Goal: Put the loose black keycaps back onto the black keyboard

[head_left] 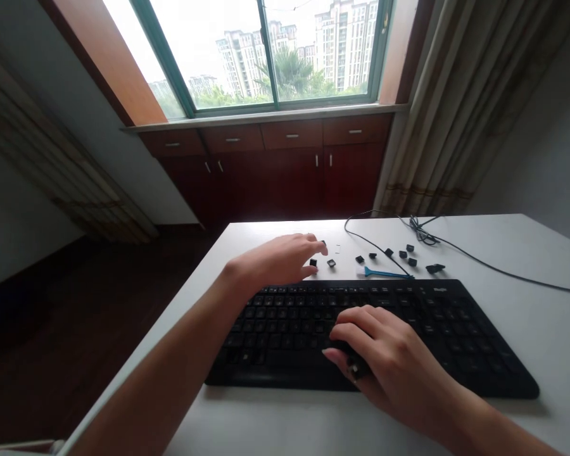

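Note:
My left hand (289, 256) reaches past the back edge of the black keyboard (285, 358), its thumb and fingers apart. Right at its fingertips is a black keycap (313, 262), and another loose keycap (331, 263) lies just to the right. Over the lower middle of the keyboard, my right hand (380, 345) is closed around a small black object (356, 366) with a shiny end. Most of that object is hidden in the palm, so its kind is unclear. Some keys in the upper middle of the keyboard appear to be off.
A blue-handled brush (384, 273) with white bristles lies behind the keyboard. Several black keycaps (403, 254) are scattered near it. The keyboard's cable (484, 261) loops across the white table (517, 304). Beyond stand red-brown cabinets (275, 180) under a window.

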Action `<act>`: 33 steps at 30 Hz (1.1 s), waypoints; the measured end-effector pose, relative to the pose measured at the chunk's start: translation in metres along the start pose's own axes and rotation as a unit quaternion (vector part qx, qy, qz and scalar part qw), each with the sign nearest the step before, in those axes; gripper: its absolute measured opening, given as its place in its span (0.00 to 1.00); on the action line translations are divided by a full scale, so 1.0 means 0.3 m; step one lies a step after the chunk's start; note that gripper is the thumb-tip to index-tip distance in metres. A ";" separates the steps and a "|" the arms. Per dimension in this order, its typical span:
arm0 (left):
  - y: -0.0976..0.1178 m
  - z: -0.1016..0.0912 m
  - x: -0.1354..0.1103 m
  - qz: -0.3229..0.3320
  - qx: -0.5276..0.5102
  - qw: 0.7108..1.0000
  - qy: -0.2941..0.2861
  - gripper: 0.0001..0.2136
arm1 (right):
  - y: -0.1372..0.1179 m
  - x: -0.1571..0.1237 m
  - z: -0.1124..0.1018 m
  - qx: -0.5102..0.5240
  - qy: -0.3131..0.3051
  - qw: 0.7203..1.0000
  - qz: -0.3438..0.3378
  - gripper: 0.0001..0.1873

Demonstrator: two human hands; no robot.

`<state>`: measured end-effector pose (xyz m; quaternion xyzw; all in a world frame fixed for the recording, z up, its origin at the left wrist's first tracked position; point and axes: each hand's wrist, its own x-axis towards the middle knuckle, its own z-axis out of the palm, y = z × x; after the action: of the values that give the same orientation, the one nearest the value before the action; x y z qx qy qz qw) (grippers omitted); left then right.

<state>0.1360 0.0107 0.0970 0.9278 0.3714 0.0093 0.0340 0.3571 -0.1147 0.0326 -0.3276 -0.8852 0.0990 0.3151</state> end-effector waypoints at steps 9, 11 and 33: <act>-0.068 0.097 0.024 0.024 -0.096 0.995 -0.018 0.11 | 0.000 -0.002 0.004 0.001 -0.020 1.000 0.010 0.05; -0.084 0.098 0.026 0.026 -0.121 0.992 -0.011 0.11 | 0.001 0.000 0.001 0.002 -0.019 1.000 0.010 0.06; -0.152 0.089 0.011 0.040 -0.112 0.993 -0.009 0.13 | 0.008 0.000 -0.002 0.019 -0.024 0.999 0.012 0.05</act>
<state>0.1081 0.0442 0.0672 0.9325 0.3299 0.0439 0.1403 0.3588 -0.1129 0.0321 -0.3295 -0.8866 0.1278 0.2985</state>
